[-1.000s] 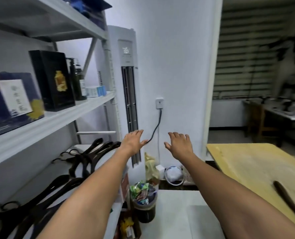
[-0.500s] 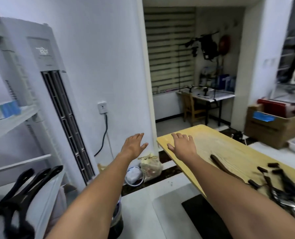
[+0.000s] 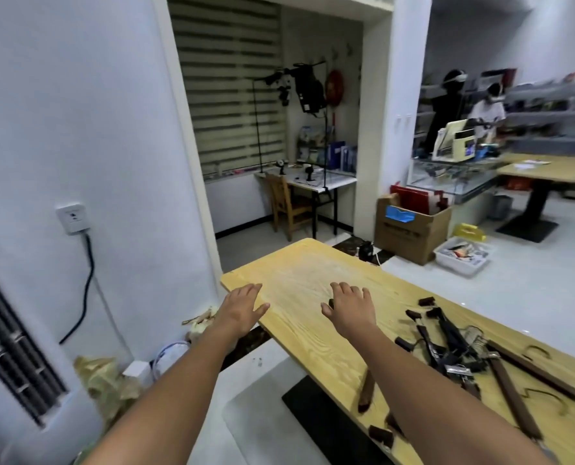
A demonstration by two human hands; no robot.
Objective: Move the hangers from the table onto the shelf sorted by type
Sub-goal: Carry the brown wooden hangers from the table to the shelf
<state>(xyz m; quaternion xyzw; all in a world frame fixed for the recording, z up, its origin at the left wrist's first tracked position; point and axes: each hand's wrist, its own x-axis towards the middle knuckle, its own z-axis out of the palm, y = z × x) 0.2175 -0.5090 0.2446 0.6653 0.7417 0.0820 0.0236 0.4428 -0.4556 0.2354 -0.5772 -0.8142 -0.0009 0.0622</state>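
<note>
**Table** [image 3: 296, 290]: pale yellow wood-grain top. Every place below is given from it.

**Left hand** [image 3: 242, 308]: empty, palm down, fingers loosely spread, over the table's left corner edge. I cannot tell from here whether it touches the wood.

**Right hand** [image 3: 350, 308]: empty, palm down, fingers spread and a little bent. It is over the bare stretch of the table top, short of the heap.

**Hangers**: heaped at the table's right end, near the right hand and well apart from the left. There are two sorts.
- **Dark clip hangers** [image 3: 447, 340]: a tangle of thin bars with metal clips and wire hooks, on the side of the heap nearer the bare stretch.
- **Wooden hangers** [image 3: 511, 391]: long brown bars with hooks, on the heap's far-right side.
- **Wooden piece** [image 3: 366, 392]: brown and blurred, lying alone by the table's front edge, partly under the right forearm.

**Handling, as I judge it**
- All look light and stiff, and none look fragile.
- The wooden ones should lift cleanly if gripped at mid-bar or at the neck below the hook.
- The clip hangers look likely to snag on one another's hooks and clips. They are best drawn out singly by the hook, with the other hand steadying the rest.

**Shelf**: not in sight from the table.
</note>
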